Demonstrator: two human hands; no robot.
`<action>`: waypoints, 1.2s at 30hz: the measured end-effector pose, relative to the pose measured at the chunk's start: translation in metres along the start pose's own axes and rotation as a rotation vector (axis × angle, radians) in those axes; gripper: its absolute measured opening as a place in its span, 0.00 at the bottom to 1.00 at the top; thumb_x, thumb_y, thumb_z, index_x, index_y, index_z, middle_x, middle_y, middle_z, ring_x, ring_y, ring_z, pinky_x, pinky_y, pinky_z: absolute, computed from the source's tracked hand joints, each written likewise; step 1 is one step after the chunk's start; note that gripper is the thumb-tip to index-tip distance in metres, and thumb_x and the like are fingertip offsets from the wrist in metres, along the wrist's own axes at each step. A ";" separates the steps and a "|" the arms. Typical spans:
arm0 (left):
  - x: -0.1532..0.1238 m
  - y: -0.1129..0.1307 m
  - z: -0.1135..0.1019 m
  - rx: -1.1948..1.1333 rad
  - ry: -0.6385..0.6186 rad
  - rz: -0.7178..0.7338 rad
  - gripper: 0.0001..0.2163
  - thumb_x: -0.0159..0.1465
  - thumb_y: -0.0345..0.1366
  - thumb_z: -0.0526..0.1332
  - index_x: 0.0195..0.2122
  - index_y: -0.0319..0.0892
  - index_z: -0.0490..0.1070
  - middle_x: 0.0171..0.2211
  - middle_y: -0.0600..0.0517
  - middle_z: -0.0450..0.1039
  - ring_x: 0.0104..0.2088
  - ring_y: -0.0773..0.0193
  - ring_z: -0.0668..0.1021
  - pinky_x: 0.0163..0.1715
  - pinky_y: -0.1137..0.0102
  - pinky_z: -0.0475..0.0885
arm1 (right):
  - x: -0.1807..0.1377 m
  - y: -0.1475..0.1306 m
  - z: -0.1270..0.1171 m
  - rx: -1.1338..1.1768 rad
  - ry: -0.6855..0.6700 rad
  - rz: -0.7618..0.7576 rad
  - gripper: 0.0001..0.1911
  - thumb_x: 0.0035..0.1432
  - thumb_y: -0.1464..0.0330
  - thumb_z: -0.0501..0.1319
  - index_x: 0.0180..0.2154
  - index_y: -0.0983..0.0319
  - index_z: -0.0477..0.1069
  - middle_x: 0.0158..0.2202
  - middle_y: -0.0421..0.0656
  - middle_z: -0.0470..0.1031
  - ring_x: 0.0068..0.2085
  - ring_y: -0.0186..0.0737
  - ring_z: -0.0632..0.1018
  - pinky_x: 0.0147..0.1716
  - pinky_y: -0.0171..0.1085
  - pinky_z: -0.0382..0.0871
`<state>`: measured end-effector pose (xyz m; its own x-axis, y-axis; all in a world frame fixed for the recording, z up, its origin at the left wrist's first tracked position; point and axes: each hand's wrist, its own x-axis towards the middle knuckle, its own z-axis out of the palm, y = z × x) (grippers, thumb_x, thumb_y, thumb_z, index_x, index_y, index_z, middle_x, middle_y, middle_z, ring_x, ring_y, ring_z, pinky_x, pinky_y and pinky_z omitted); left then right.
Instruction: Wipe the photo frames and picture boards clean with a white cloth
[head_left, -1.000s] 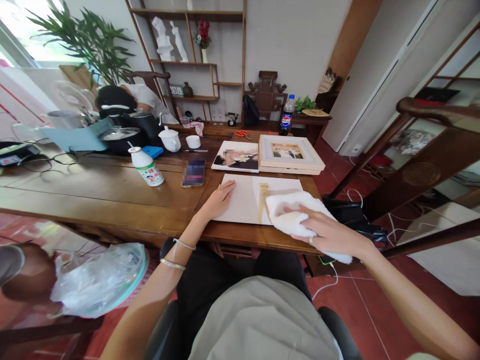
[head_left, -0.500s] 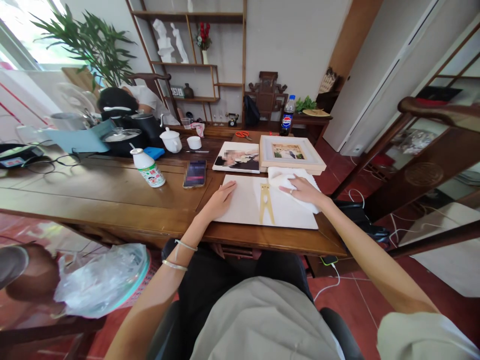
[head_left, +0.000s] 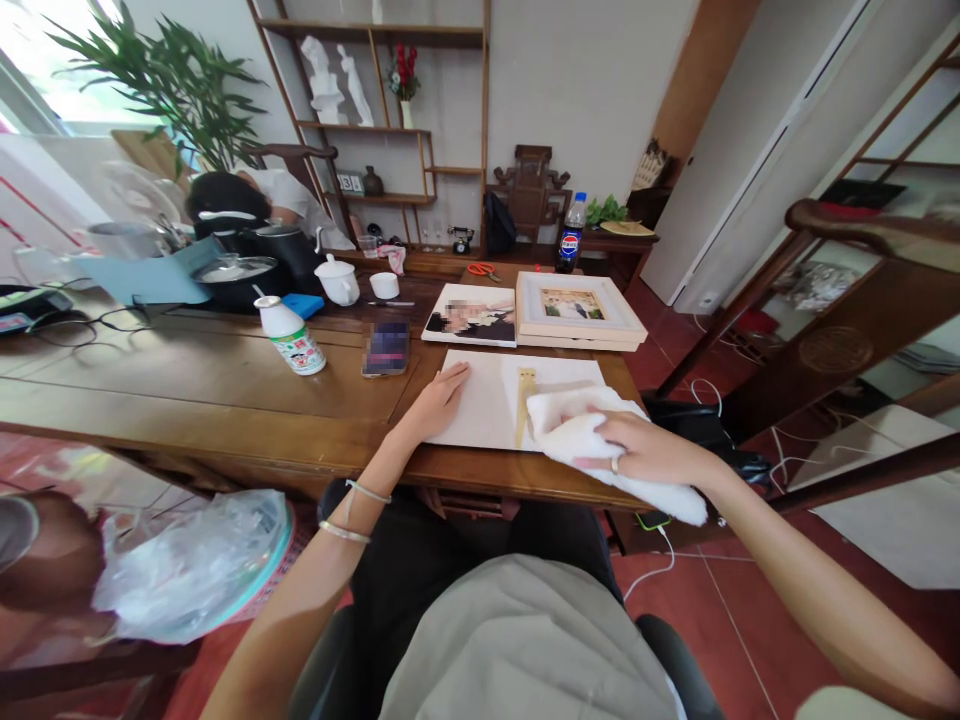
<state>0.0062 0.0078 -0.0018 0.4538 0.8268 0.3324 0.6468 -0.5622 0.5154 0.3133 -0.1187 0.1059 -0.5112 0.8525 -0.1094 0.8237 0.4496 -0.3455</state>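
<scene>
1. At the left, the desk (head_left: 187, 375) carries a white bottle (head_left: 292, 340), upright, with a phone (head_left: 386, 348) lying flat to its right; no hand touches either.
2. The person's left hand (head_left: 441, 402) rests flat on the left end of a white panel (head_left: 484, 400). Its grip is slack, fingers stretched and around nothing, apparently steadying the panel.
3. The panel lies flat near the desk's front edge, its left part free of cloth. A tan piece (head_left: 526, 390) lies along its middle; whether it is fixed there cannot be told.
4. Just behind stand a photo print (head_left: 472, 315) and, to its right, a framed picture (head_left: 581, 310), both untouched.
5. The right hand (head_left: 652, 450) has its grip closed on a bunched white cloth (head_left: 574, 430), covering the panel's right part. Wiping looks underway, unfinished; how much surface remains cannot be told.
</scene>
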 end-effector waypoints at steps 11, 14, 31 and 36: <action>0.000 0.000 -0.003 -0.032 -0.019 -0.021 0.23 0.68 0.35 0.44 0.60 0.35 0.64 0.64 0.41 0.60 0.66 0.55 0.61 0.66 0.54 0.50 | 0.103 0.054 -0.008 0.309 0.255 0.251 0.22 0.58 0.50 0.57 0.41 0.61 0.73 0.47 0.49 0.76 0.46 0.50 0.75 0.45 0.42 0.67; 0.000 0.000 -0.003 -0.030 -0.016 -0.014 0.22 0.68 0.35 0.44 0.60 0.36 0.64 0.64 0.42 0.60 0.65 0.56 0.61 0.66 0.54 0.50 | 0.101 0.043 0.005 0.139 0.291 0.179 0.19 0.61 0.53 0.55 0.35 0.62 0.73 0.43 0.51 0.76 0.47 0.53 0.74 0.49 0.45 0.65; 0.001 -0.002 -0.001 0.002 -0.010 -0.006 0.23 0.68 0.35 0.43 0.61 0.34 0.63 0.64 0.42 0.60 0.65 0.57 0.61 0.66 0.56 0.50 | 0.067 0.017 0.027 0.039 0.195 -0.195 0.15 0.61 0.60 0.55 0.24 0.58 0.65 0.36 0.50 0.76 0.51 0.55 0.72 0.53 0.53 0.62; 0.001 -0.001 -0.002 -0.020 -0.014 -0.012 0.22 0.68 0.36 0.44 0.61 0.38 0.63 0.65 0.44 0.59 0.66 0.58 0.61 0.66 0.56 0.50 | 0.113 0.033 0.013 0.028 0.270 -0.080 0.20 0.61 0.53 0.54 0.22 0.58 0.59 0.26 0.43 0.70 0.37 0.49 0.73 0.41 0.45 0.67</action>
<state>0.0048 0.0093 -0.0005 0.4548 0.8330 0.3151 0.6400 -0.5517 0.5349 0.2798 -0.0105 0.0700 -0.4875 0.8563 0.1707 0.7741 0.5143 -0.3691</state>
